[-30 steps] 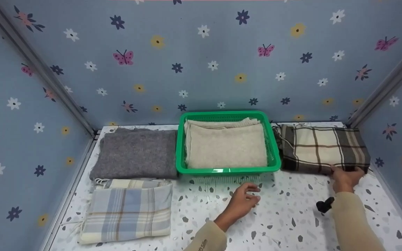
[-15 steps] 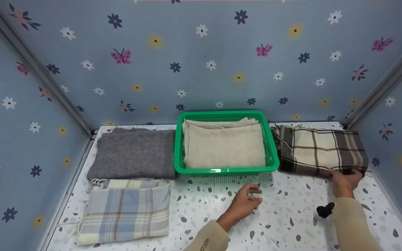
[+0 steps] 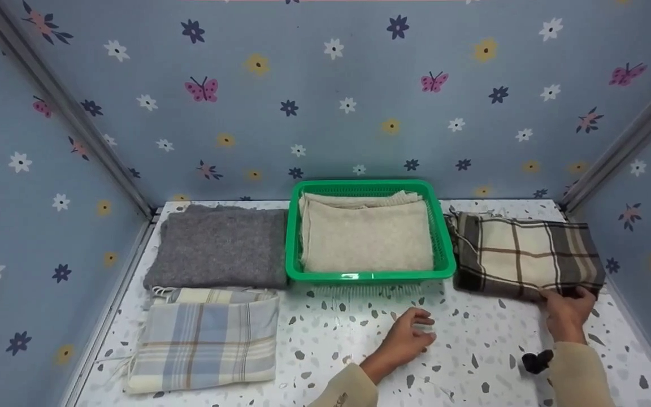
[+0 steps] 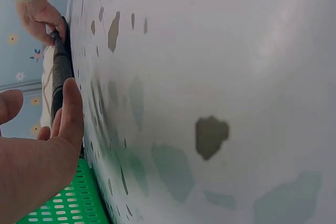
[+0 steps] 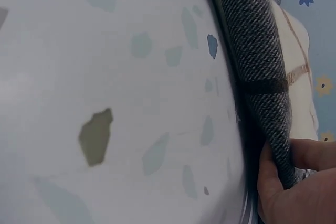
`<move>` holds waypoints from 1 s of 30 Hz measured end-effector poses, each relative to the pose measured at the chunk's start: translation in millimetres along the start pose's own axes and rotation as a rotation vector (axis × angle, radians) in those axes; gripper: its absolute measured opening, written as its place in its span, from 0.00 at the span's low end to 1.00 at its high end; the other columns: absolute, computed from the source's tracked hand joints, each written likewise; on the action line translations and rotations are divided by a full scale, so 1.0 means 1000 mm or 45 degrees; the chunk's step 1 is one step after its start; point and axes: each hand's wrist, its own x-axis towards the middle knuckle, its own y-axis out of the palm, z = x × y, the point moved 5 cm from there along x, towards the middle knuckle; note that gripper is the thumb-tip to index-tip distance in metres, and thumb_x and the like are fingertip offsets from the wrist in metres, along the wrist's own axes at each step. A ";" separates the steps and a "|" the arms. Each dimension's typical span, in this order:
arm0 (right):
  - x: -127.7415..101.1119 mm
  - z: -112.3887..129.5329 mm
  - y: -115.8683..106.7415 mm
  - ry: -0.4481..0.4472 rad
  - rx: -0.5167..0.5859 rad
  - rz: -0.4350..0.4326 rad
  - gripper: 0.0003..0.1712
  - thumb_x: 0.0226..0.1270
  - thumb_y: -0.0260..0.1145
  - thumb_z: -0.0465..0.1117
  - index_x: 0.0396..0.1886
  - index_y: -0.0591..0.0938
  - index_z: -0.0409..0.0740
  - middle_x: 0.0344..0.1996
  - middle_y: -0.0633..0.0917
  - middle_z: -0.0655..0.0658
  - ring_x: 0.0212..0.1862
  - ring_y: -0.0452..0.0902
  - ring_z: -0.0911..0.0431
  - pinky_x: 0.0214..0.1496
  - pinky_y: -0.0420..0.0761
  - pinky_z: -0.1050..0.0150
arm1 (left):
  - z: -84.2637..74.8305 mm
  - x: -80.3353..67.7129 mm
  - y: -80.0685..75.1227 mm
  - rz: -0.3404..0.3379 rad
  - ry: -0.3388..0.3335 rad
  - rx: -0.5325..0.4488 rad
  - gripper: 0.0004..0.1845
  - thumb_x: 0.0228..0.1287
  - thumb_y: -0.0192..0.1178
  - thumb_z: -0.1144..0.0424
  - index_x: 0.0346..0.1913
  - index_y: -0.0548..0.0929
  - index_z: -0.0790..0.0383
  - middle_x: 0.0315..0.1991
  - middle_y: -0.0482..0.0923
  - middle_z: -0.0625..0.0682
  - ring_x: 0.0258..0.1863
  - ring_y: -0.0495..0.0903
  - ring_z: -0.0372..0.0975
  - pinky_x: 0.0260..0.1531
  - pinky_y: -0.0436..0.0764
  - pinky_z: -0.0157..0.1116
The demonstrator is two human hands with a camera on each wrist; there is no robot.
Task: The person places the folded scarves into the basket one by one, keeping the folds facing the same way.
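Note:
A folded black, brown and cream plaid scarf [image 3: 520, 254] lies right of the green basket. At its front edge my right hand [image 3: 569, 311] pinches the fold; the right wrist view shows the thumb and fingers [image 5: 270, 177] on either side of the dark plaid edge [image 5: 262, 66]. My left hand [image 3: 407, 339] hovers over the table in front of the basket, fingers loosely bent, holding nothing. Inside the green basket [image 3: 370, 277] a folded beige cloth [image 3: 368, 237] lies flat.
A folded grey cloth [image 3: 221, 246] lies left of the basket, touching or nearly touching it. In front of that is a folded blue and cream plaid cloth [image 3: 207, 342]. Flower-patterned walls [image 3: 337, 113] enclose the speckled white table [image 3: 472, 362] at the back and sides.
My right hand has pulled the black and cream plaid scarf a little toward me, away from the back wall. The left hand has shifted slightly nearer and to the right.

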 end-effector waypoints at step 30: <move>-0.025 -0.023 -0.041 -0.035 -0.203 0.149 0.56 0.73 0.64 0.26 0.87 0.37 0.39 0.83 0.42 0.28 0.84 0.42 0.39 0.50 0.78 0.80 | 0.011 -0.002 0.023 -0.016 -0.180 -0.213 0.22 0.70 0.62 0.75 0.65 0.74 0.68 0.58 0.82 0.57 0.43 0.84 0.39 0.43 0.88 0.41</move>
